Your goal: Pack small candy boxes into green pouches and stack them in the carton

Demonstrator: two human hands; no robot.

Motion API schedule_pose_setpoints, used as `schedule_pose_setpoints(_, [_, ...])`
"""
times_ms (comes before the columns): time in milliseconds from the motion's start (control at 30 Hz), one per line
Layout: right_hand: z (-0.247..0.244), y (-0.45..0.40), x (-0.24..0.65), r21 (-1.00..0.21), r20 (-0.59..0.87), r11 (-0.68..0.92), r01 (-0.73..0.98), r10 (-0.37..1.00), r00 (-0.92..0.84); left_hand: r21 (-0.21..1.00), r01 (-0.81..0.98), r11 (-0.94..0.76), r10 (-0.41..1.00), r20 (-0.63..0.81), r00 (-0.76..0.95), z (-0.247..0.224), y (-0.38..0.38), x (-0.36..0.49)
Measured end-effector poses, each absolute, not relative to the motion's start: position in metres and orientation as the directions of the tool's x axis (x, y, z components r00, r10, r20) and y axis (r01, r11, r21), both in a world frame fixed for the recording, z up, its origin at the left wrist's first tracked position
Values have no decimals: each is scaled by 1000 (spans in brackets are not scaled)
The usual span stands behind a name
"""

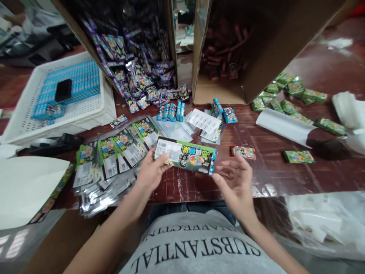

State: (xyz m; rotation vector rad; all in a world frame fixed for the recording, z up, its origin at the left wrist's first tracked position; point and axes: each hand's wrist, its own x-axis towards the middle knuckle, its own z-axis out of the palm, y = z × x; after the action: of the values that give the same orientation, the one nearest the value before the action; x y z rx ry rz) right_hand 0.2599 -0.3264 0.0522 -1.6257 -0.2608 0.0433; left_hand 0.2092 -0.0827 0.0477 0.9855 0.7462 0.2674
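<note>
My left hand [155, 167] grips the left end of a long printed candy bag [189, 156], black and green with a white label, thumb on top. At the bag's right end a strip of blue shows. My right hand [235, 182] is beside that end, fingers apart and holding nothing that I can see. Just beyond its fingertips lies a small red candy box [243, 152]. Several similar bags [125, 146] are fanned out on the table to the left of my left hand. A sheet of white stickers [203, 121] lies behind the held bag.
Two cardboard boxes [219, 93] lie open toward me, one spilling purple packets [142, 82]. A white basket [107, 102] of blue boxes with a black phone [63, 90] stands left. Blue boxes [171, 112] sit centrally; green boxes [299, 156] and a curled white sheet [285, 123] lie right.
</note>
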Motion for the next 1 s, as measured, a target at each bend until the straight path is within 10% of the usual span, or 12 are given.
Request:
schedule_pose_setpoints(233, [63, -314, 317, -962, 264, 50, 267, 394, 880, 845, 238, 479, 86, -315, 945, 41, -95, 173])
schedule_pose_setpoints(633, [43, -332, 310, -983, 23, -94, 156, 786, 618, 979, 161, 122, 13, -163, 987, 41, -121, 198])
schedule_pose_setpoints(867, [36, -330, 291, -988, 124, -26, 154, 468, 875, 964, 237, 119, 50, -244, 968, 49, -115, 213])
schedule_pose_setpoints(1000, [33, -328, 288, -990, 77, -61, 125, 507, 859, 976, 194, 93, 123, -205, 971, 52, -119, 219])
